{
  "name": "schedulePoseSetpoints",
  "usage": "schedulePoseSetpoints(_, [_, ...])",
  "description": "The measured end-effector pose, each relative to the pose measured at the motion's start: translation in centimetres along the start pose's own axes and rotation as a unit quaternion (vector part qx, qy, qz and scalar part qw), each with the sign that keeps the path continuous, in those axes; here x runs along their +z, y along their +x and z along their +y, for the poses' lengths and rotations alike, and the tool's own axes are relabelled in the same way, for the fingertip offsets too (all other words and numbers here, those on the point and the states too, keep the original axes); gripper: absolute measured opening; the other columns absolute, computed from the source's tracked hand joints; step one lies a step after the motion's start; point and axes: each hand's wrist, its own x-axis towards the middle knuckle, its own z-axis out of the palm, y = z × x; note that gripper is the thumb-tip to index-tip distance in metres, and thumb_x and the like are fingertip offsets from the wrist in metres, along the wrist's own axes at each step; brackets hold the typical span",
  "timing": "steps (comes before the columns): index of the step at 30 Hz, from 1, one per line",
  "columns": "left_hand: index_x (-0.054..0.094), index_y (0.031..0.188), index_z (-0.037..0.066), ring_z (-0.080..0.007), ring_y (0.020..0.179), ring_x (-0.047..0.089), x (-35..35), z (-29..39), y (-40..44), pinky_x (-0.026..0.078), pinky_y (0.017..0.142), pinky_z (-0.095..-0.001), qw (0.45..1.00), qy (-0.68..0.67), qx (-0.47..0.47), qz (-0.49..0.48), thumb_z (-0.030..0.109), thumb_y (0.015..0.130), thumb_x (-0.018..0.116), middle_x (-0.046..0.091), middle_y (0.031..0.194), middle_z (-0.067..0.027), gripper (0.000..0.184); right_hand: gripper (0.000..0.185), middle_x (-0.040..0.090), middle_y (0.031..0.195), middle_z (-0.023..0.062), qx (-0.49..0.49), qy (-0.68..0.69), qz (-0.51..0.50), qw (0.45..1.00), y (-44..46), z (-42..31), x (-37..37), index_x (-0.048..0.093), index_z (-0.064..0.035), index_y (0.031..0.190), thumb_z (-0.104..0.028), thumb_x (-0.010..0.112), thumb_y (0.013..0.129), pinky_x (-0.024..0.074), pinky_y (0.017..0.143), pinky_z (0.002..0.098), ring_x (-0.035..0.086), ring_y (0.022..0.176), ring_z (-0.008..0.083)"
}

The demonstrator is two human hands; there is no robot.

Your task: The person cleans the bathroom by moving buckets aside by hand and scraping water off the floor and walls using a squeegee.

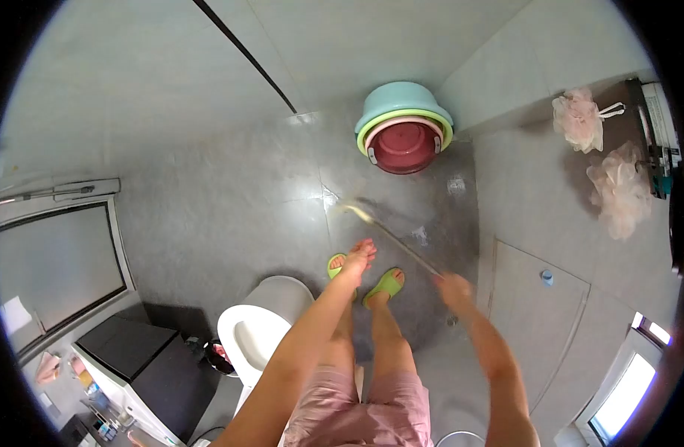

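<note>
Smooth grey tiles make up the floor (230,216), with pale bright patches near its middle. Nested basins (403,97) in blue, green, pink and dark red lean against the far wall. A white toilet (231,328) stands to the left of the person's legs, beside a dark-topped cabinet (129,346), and a frosted panel (59,268) lies beyond. Two pale mesh puffs (578,119) hang on the right wall, above a flat door with a blue knob (546,278).

The person, in pink shorts (364,413) and green slippers (392,282), has both arms reaching forward and down. The left hand (360,255) hangs over the left foot, fingers close together and partly bent; I cannot tell whether they press on anything. The right hand (455,290), blurred, is out to the right, wrapped round the end of a long-handled tool (401,244).

That tool slants away from the right hand to the floor ahead of the left hand, its pale yellowish head blurred and its exact contact unclear
</note>
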Motion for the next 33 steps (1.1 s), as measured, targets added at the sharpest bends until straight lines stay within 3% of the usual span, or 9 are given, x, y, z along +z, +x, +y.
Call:
schedulePoseSetpoints(2, [0.043,0.119,0.013,-0.0146,0.093,0.052,-0.1,0.6,1.0,0.041,0.08,-0.0298,0.999,0.004,0.018,0.042,0.029,0.086,0.045,0.055,0.109,-0.0048,0.037,0.032,0.059,0.1,0.0135,-0.165,0.002,0.006,0.986,6.1,-8.4,1.6,0.059,-0.0082,0.096,-0.033,0.042,0.085,0.0449,0.076,0.0428,0.056,0.093,0.0307])
schedulePoseSetpoints(7, [0.047,0.116,0.007,-0.0178,0.092,0.051,-7.2,0.6,9.7,0.043,0.079,-0.0328,0.951,-0.195,0.232,0.062,0.03,0.087,0.046,0.054,0.103,-0.0062,0.037,0.023,0.06,0.098,0.013,-0.177,0.183,0.061,0.965,11.4,-27.5,-1.6,0.06,-0.0067,0.095,-0.018,0.044,0.083,0.0478,0.073,0.0357,0.059,0.091,0.0268])
schedulePoseSetpoints(10, [0.047,0.114,0.005,-0.019,0.091,0.052,-9.4,3.8,9.6,0.043,0.08,-0.0323,0.97,-0.227,0.076,0.031,0.03,0.088,0.046,0.055,0.102,-0.0071,0.037,0.023,0.061,0.095,0.0166,-0.183,0.182,0.064,0.964,12.6,-29.9,-1.7,0.057,-0.0017,0.095,-0.016,0.044,0.084,0.0488,0.074,0.0357,0.06,0.089,0.0287])
schedulePoseSetpoints(13, [0.049,0.104,0.002,-0.0199,0.086,0.054,-7.6,1.3,10.1,0.044,0.077,-0.0319,0.978,-0.137,0.111,0.11,0.027,0.086,0.044,0.056,0.094,-0.0081,0.031,0.025,0.06,0.095,0.0173,-0.171,0.195,0.048,0.965,12.1,-26.2,0.2,0.056,-0.0007,0.095,-0.017,0.041,0.085,0.0485,0.074,0.038,0.06,0.088,0.0299])
schedulePoseSetpoints(15, [0.053,0.105,0.001,-0.0184,0.085,0.054,-4.7,-3.1,10.2,0.043,0.076,-0.0326,0.985,-0.138,0.06,-0.09,0.03,0.087,0.048,0.058,0.095,-0.0076,0.035,0.026,0.06,0.091,0.0184,-0.17,0.208,0.06,0.961,11.3,-21.2,2.8,0.053,-0.0011,0.097,-0.019,0.037,0.086,0.0479,0.071,0.0418,0.06,0.085,0.0324])
schedulePoseSetpoints(17, [0.057,0.096,0.003,-0.0155,0.078,0.052,-0.2,-11.0,14.6,0.043,0.068,-0.0313,0.973,0.226,-0.041,0.033,0.029,0.087,0.047,0.058,0.089,-0.0065,0.029,0.026,0.061,0.086,0.0175,-0.164,0.18,0.048,0.969,9.4,-13.8,5.9,0.051,-0.0066,0.103,-0.021,0.039,0.086,0.0471,0.068,0.0443,0.06,0.079,0.0335])
schedulePoseSetpoints(19, [0.057,0.085,0.008,-0.0155,0.067,0.052,9.3,-11.8,7.6,0.04,0.055,-0.0291,0.979,-0.116,-0.165,0.039,0.022,0.086,0.044,0.055,0.072,-0.0034,0.019,0.039,0.062,0.088,0.012,-0.101,0.108,0.045,0.988,4.2,-5.7,6.2,0.043,-0.022,0.119,-0.015,0.049,0.081,0.0471,0.07,0.0413,0.059,0.084,0.0305])
schedulePoseSetpoints(24, [0.057,0.089,0.008,-0.0165,0.073,0.056,25.6,-21.8,1.5,0.046,0.061,-0.0309,0.944,0.037,-0.279,-0.173,0.031,0.086,0.045,0.058,0.08,-0.0062,0.026,0.022,0.063,0.083,0.0139,0.07,0.068,0.031,0.995,-6.4,10.8,7.0,0.054,-0.0137,0.101,-0.012,0.05,0.079,0.0498,0.066,0.0388,0.061,0.081,0.0314])
schedulePoseSetpoints(33, [0.053,0.09,0.005,-0.0167,0.072,0.058,25.8,-14.1,1.0,0.047,0.061,-0.0289,0.98,0.135,-0.077,-0.121,0.029,0.083,0.052,0.059,0.085,-0.0085,0.025,0.019,0.062,0.075,0.016,0.021,0.124,0.096,0.987,-5.6,11.6,2.4,0.055,-0.0074,0.094,-0.019,0.048,0.08,0.0498,0.063,0.0427,0.061,0.072,0.0335])
